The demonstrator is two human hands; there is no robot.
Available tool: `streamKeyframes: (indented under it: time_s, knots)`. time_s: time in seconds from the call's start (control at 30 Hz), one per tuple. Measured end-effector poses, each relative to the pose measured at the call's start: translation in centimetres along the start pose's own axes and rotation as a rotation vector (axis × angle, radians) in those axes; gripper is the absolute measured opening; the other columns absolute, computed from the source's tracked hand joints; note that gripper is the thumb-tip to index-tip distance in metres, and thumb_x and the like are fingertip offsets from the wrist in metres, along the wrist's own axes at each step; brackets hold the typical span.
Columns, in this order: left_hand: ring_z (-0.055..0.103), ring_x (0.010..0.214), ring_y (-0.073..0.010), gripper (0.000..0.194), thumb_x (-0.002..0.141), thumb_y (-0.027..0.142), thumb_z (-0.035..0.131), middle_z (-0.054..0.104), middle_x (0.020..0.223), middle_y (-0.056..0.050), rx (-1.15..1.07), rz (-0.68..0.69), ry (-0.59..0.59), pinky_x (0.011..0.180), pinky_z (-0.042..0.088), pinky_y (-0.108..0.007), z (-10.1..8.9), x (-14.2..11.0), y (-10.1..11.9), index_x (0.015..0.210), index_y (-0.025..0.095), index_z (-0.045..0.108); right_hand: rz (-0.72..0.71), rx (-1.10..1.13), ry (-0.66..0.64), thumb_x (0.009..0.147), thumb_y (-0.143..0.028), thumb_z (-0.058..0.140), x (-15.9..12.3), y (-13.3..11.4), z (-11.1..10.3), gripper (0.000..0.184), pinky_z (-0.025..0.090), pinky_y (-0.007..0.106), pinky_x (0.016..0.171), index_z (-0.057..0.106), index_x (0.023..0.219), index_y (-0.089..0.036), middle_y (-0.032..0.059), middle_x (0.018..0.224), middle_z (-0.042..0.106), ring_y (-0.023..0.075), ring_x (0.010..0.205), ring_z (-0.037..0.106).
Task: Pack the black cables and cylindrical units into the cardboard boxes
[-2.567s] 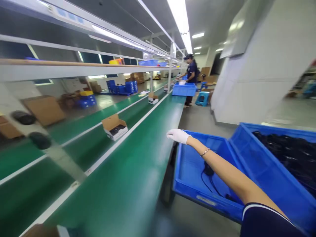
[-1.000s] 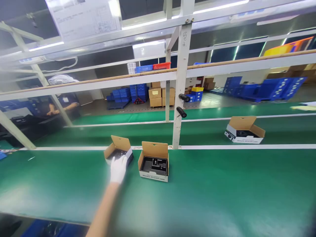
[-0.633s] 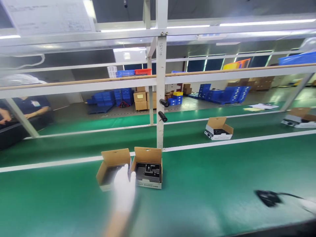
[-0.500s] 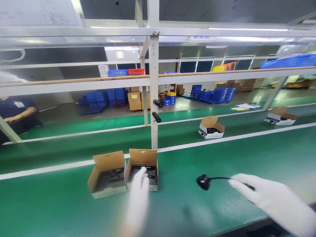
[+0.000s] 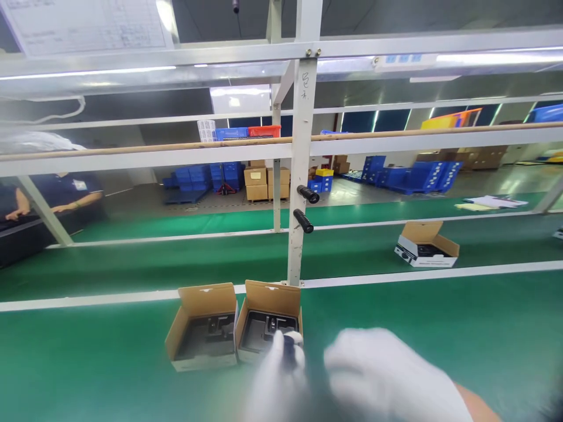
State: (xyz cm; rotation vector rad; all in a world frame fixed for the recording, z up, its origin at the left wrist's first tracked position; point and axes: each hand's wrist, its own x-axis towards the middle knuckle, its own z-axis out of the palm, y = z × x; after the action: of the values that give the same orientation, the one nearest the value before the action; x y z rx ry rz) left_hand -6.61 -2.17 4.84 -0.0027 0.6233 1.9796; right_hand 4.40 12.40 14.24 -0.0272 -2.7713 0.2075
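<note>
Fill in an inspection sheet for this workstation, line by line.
Surface: green worktop, split into lanes by white strips.
Work items: left box and right box stand open side by side, black trays inside; a dark item is in hand.
Clutter: papers on the far lane.
Hands: both white-gloved, blurred; left hand grips the dark item at the right box's front; right hand is beside it, contents unclear.
Cables: white cable, upper left.
Surroundings: co-worker at left; blue crates and cardboard cartons behind.
</note>
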Motion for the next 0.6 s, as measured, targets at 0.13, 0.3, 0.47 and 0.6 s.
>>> streamKeyframes:
  time_s: [0.13, 0.3, 0.47, 0.6]
  knots:
    - [0.029, 0.036, -0.0046, 0.051, 0.073, 0.069, 0.063, 0.04, 0.048, 0.006, 0.105, 0.158, -0.001, 0.036, 0.024, -0.018, -1.8, 1.2, 1.1, 0.076, 0.019, 0.056, 0.253, -0.175, 0.566, 0.09, -0.049, 0.051, 8.2, 5.1, -0.9, 0.029, 0.043, 0.029, 0.061, 0.061, 0.077, -0.024, 0.0007, 0.074, 0.062, 0.0175, 0.067, 0.059]
    - [0.025, 0.031, -0.0051, 0.053, 0.069, 0.071, 0.064, 0.027, 0.041, 0.009, 0.181, 0.256, -0.012, 0.032, 0.023, -0.019, -4.5, 2.6, 1.4, 0.062, 0.022, 0.047, 0.207, -0.196, 0.8, 0.088, -0.059, 0.051, 14.7, 8.6, 0.3, 0.041, 0.045, 0.03, 0.066, 0.061, 0.095, -0.019, 0.0058, 0.084, 0.062, 0.0195, 0.074, 0.057]
    - [0.026, 0.034, -0.0033, 0.048, 0.074, 0.062, 0.067, 0.031, 0.045, 0.008, 0.203, 0.368, 0.039, 0.033, 0.022, -0.018, -2.7, 0.5, 2.1, 0.064, 0.02, 0.045, 0.224, -0.249, 0.76, 0.09, -0.046, 0.051, 16.3, 8.1, 0.7, 0.028, 0.041, 0.029, 0.062, 0.061, 0.09, -0.02, 0.0065, 0.083, 0.062, 0.0203, 0.075, 0.056]
    - [0.038, 0.044, -0.0028, 0.032, 0.086, 0.05, 0.059, 0.045, 0.063, 0.005, 0.218, 0.289, 0.003, 0.04, 0.03, -0.015, 0.0, -1.7, 3.5, 0.08, 0.019, 0.054, 0.291, -0.067, 0.727, 0.081, -0.044, 0.056, 15.8, 6.8, -0.9, 0.024, 0.042, 0.029, 0.061, 0.059, 0.08, -0.021, 0.004, 0.075, 0.062, 0.0191, 0.069, 0.057]
